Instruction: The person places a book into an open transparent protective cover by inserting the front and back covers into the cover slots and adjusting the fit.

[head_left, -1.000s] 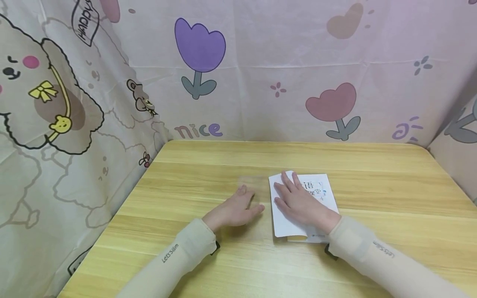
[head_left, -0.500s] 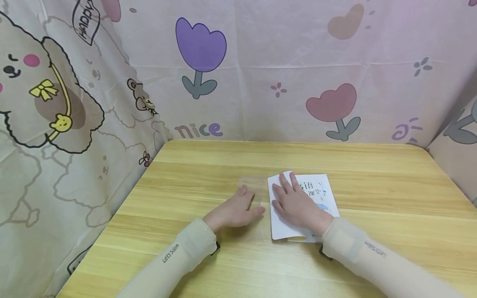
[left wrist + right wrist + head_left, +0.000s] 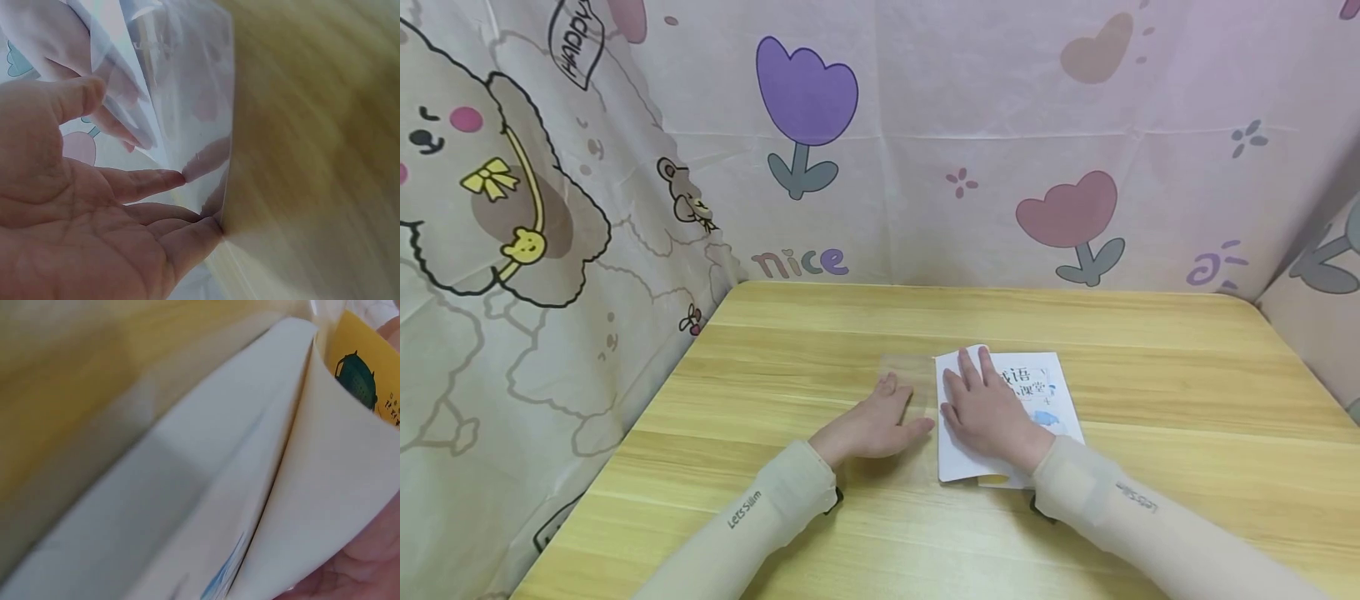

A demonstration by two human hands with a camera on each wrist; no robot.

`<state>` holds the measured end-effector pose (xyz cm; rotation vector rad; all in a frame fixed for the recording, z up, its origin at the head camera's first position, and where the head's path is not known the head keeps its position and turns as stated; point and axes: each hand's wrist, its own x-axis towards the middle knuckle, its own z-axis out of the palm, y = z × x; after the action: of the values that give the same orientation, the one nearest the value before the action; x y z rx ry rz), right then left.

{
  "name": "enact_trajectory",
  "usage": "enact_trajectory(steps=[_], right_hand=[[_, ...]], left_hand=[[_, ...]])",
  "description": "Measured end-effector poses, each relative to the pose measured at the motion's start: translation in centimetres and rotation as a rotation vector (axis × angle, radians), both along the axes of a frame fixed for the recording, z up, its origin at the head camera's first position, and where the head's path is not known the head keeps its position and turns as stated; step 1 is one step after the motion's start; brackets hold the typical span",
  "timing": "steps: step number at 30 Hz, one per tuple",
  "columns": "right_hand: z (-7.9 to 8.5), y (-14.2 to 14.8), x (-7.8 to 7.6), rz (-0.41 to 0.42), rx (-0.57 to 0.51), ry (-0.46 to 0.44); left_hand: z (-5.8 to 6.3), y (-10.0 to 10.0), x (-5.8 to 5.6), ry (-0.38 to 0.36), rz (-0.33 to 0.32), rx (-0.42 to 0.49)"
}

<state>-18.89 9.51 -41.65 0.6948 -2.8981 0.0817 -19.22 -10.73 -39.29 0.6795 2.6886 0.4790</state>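
Note:
A thin book (image 3: pixel 1028 385) with a white printed cover lies on the table. My right hand (image 3: pixel 988 412) rests on a white flap (image 3: pixel 955 467) along its left side, fingers extended and spread. In the right wrist view the white flap (image 3: pixel 331 487) bends up, with a yellow surface (image 3: pixel 350 344) bearing a dark green drawing beyond it. Left of the book lies a clear plastic sheet (image 3: pixel 916 367). My left hand (image 3: pixel 872 427) touches it with fingers extended; the left wrist view shows fingertips against the clear sheet (image 3: pixel 200 81), near its edge.
A light wood-grain table (image 3: pixel 760 350) spreads around the book on all sides. Printed cloth (image 3: pixel 917 208) with flowers hangs along the table's far edge, and a cartoon-printed cloth (image 3: pixel 647 242) hangs along the left.
My right hand has slid a little to the left, and the white flap's edge has moved left with it. More of the cover's lettering shows. My left hand stays in place.

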Motion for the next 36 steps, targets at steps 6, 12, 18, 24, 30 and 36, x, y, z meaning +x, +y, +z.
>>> enact_trajectory(steps=[6,12,18,24,30,36], right_hand=[[0.5,-0.9,0.4,-0.065,0.006,-0.032],[0.3,-1.1,0.3,-0.067,0.026,0.001],[0.3,-1.5,0.4,-0.057,0.004,0.022],[0.6,-1.9,0.3,-0.053,-0.021,-0.003],[1.0,-2.4,0.3,-0.07,-0.079,-0.024],[1.4,-2.5,0.0,-0.04,-0.148,-0.083]], left_hand=[[-0.1,-0.1,0.0,0.007,-0.007,0.002],[-0.2,0.0,0.0,0.015,-0.012,0.01],[-0.3,0.0,-0.1,0.007,-0.013,0.021],[-0.4,-0.1,-0.1,0.002,-0.003,0.053],[-0.4,-0.2,-0.3,0.007,0.004,0.051],[-0.4,0.0,-0.2,0.02,-0.006,0.024]])
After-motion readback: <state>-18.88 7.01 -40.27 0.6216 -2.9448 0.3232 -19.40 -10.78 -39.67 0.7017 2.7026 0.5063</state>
